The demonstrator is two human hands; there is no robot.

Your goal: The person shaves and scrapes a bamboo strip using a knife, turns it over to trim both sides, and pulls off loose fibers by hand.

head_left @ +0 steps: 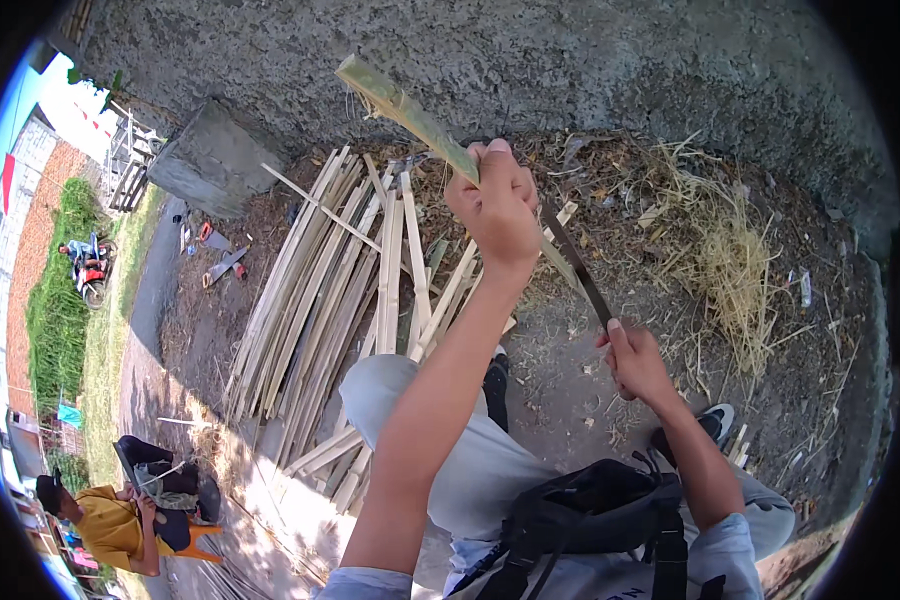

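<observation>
My left hand is closed around a green-and-pale bamboo strip. The strip's far end points up and left toward the wall, with loose fibres hanging from it. Below my fist a pale length, apparently the same strip, runs down and right beside the blade. In my right hand is a long knife with a narrow dark blade. My fingers wrap its lower end, and its tip reaches up close to my left hand. Whether the edge touches the bamboo I cannot tell.
Long split bamboo strips lie piled on the ground to the left. A heap of straw-like shavings sits at right, below a rough concrete wall. Handsaws lie beyond the pile. Another person sits on an orange stool.
</observation>
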